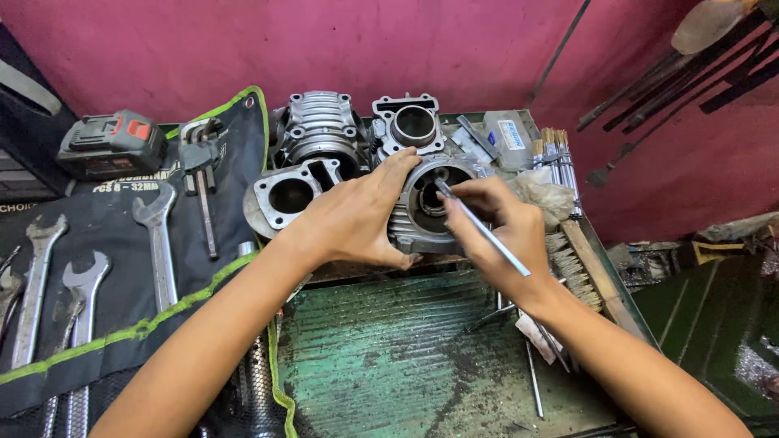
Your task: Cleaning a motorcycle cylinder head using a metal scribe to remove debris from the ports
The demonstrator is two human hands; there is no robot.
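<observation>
My left hand (357,215) grips the finned side and rim of a grey metal engine cylinder (422,203), which lies tilted on the green workbench (389,349) with its bore facing me. My right hand (499,223) holds a thin silver rod-like tool (483,227) like a pen, its tip at the upper edge of the bore. Both forearms reach in from below.
Three more cylinder parts (320,130) (414,122) (288,195) stand behind and to the left. A black tool roll (122,268) with several spanners lies at left, a power-tool battery (109,144) beyond it. Wire brushes (572,259) and loose rods lie at right. Pink wall behind.
</observation>
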